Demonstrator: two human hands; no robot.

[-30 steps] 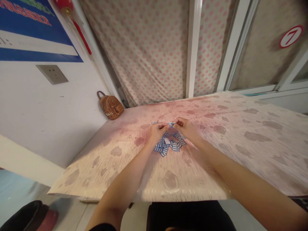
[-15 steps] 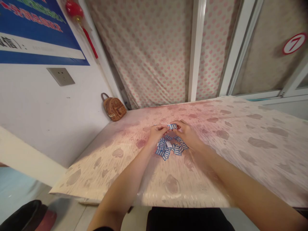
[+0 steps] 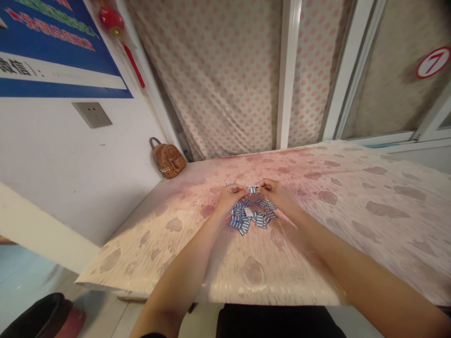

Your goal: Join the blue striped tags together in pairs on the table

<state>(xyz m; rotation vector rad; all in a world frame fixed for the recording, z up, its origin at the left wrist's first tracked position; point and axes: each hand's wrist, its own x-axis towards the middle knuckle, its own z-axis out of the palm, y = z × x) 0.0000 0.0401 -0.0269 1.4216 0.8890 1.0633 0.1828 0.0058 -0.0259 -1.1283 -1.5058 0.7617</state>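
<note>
Fingers (image 3: pixel 241 188) of both hands are drawn narrow, with thumb and fingertips pinched about a small flat strip printed in white panels and blue lines (image 3: pixel 252 189). By the left hand (image 3: pixel 228 195) the strip is gripped at its nine o'clock end, by the right hand (image 3: pixel 279 194) at its three o'clock end, so that it is held roughly level between them, above the tablecloth. At six o'clock from it, a loose pile of similar blue-and-white pieces (image 3: pixel 240 220) is spread, thin and straight-edged, overlapped at many angles; among them a plain white piece (image 3: pixel 248 212) is seen. Another patterned strip (image 3: pixel 230 184) is partly hidden behind the left hand, toward ten o'clock. All is backed by a smooth tablecloth (image 3: pixel 352 183), cream and pinkish, streaked with fine lines and printed with brownish leaf-like shapes; along its near edge a glossy, plastic-like sheen is shown. At ten o'clock a rounded brown bag (image 3: pixel 170 162), leathery in look and fitted with a looped handle, is propped against the wall. Toward eleven o'clock, soft folds are formed by a polka-dotted curtain (image 3: pixel 218 84), while at two o'clock a round red-rimmed sign (image 3: pixel 433 62) marked 7 is fixed to a smooth pane.
</note>
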